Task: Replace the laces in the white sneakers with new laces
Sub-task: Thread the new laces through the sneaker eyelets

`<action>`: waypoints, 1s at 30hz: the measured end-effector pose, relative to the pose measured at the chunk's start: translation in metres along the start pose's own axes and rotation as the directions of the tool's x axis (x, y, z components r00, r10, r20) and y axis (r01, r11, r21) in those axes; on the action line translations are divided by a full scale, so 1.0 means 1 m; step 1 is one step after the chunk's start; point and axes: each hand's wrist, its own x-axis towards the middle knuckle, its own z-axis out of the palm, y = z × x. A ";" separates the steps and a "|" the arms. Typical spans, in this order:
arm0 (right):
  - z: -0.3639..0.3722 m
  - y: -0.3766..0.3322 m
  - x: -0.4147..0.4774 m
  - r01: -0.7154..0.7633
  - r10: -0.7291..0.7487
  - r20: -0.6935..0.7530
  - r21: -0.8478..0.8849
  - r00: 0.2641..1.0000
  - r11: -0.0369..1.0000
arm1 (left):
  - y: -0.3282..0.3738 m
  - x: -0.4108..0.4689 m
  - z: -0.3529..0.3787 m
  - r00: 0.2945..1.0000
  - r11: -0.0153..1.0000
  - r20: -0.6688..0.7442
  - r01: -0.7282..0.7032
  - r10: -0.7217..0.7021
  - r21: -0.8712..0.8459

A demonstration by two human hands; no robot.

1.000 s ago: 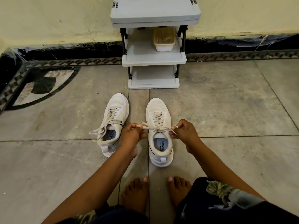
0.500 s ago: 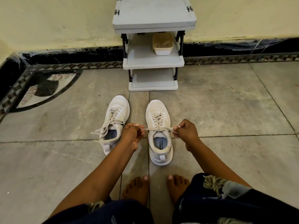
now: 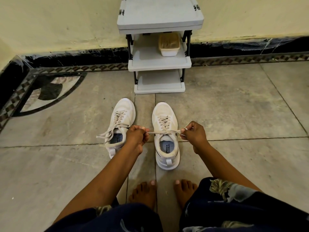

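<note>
left hand [image 3: 137,136] and right hand [image 3: 194,133] each pinch an end of the beige flat lace [image 3: 164,131], taut across the white mesh sneaker [image 3: 166,148], middle of grey tile floor [image 3: 234,114]; second white sneaker [image 3: 122,113] just beside, loose laces [image 3: 107,135]. Both threaded, old or new unclear; replacing or tying probably remains

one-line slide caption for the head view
Left hand and right hand pinch lace ends, stretched taut across one white sneaker.

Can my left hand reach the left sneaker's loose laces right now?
Probably yes: the left hand is right beside the left sneaker, nothing between, but it would first have to drop the lace it pinches.
</note>
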 end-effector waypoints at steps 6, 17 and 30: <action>0.000 -0.004 0.001 0.016 -0.016 0.008 -0.073 1.000 0.997 | 0.002 0.001 0.000 1.000 1.000 -0.004 -0.007 0.007 -0.004; -0.001 -0.005 0.001 -0.010 0.013 0.026 -0.094 1.000 0.996 | -0.001 0.000 -0.002 0.998 0.996 -0.003 -0.056 0.056 0.074; -0.005 -0.010 -0.005 0.086 -0.077 0.054 -0.189 0.996 0.978 | 0.000 -0.006 -0.003 0.981 0.960 0.023 -0.191 0.190 0.207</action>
